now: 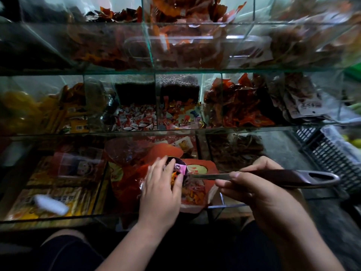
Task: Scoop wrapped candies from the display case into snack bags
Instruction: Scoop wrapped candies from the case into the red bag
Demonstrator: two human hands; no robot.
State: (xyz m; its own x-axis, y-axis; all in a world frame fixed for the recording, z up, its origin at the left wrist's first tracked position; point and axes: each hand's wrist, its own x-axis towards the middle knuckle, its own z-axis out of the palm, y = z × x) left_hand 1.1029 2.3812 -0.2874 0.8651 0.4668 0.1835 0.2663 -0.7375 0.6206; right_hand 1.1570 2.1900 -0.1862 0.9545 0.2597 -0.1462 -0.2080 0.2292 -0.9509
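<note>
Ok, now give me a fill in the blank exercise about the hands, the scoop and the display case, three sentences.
1. The right hand grips the scoop by its ____.
2. The left hand lies over the scoop's bowl, next to a candy in a ____ wrapper.
3. The display case is split into compartments by panes of ____.

Missing words: handle; pink; glass.
</note>
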